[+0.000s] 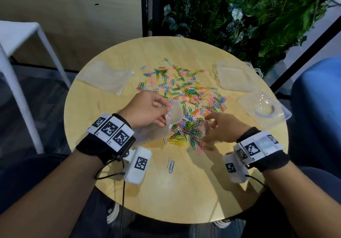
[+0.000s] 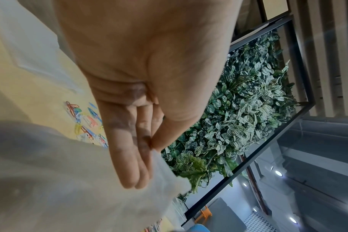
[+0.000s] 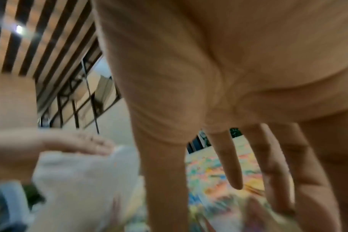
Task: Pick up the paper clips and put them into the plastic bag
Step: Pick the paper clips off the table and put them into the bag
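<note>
Many coloured paper clips lie scattered across the middle of a round wooden table. My left hand pinches the top edge of a clear plastic bag between thumb and fingers, and the bag hangs just above the near side of the pile. In the left wrist view the thumb meets the fingers on the bag. My right hand is blurred, hovering over the near clips just right of the bag. Its fingers are straight and spread, with nothing seen in them.
More clear bags lie flat at the table's left and right. A clear plastic case sits at the right edge. Two loose clips lie nearer me. A white stool, a plant wall and a blue seat surround the table.
</note>
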The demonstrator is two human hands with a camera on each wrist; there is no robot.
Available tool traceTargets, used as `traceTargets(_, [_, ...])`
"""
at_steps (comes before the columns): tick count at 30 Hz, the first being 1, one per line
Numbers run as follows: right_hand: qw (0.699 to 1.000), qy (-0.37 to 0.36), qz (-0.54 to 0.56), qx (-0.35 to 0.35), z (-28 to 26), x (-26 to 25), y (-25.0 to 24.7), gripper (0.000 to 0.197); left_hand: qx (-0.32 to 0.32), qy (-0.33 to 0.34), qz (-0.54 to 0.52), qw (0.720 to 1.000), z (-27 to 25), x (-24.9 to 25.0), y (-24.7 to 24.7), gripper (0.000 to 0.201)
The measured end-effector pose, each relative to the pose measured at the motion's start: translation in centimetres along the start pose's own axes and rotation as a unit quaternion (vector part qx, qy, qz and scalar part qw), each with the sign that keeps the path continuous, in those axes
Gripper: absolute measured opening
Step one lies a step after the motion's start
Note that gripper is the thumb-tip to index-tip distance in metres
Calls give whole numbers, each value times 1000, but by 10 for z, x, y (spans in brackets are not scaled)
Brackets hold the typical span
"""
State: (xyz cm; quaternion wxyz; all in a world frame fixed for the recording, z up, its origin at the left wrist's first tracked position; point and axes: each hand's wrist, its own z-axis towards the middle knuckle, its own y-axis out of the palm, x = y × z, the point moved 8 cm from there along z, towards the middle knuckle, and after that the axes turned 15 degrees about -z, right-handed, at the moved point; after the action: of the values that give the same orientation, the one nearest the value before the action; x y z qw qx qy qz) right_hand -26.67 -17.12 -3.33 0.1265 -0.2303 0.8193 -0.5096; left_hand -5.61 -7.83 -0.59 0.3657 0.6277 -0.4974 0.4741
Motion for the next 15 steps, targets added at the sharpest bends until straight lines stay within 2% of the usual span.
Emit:
traceTargets(1, [999, 10, -36, -12, 1, 2, 10, 89, -1, 1, 3, 1000, 0, 0, -1, 10])
traceTargets(3, [1000, 8, -28, 10, 3, -6, 20, 103, -4, 1, 8, 1000, -1, 0, -2, 11])
traceTargets(6, [997, -21, -9, 72, 3, -26, 17, 99, -3, 6, 17, 1000, -3, 3, -6, 11])
traceTargets(9, [991, -46, -45, 118, 7, -44, 15, 82, 0, 11, 22, 1000, -4, 6, -9, 11])
traceTargets(14, [982, -77, -40, 168, 10, -63, 3, 26, 2, 15, 28, 1000, -4, 7, -12, 11])
traceTargets(15, [981, -83, -44, 171, 11, -63, 2, 19, 3, 16, 32, 999, -4, 7, -13, 11])
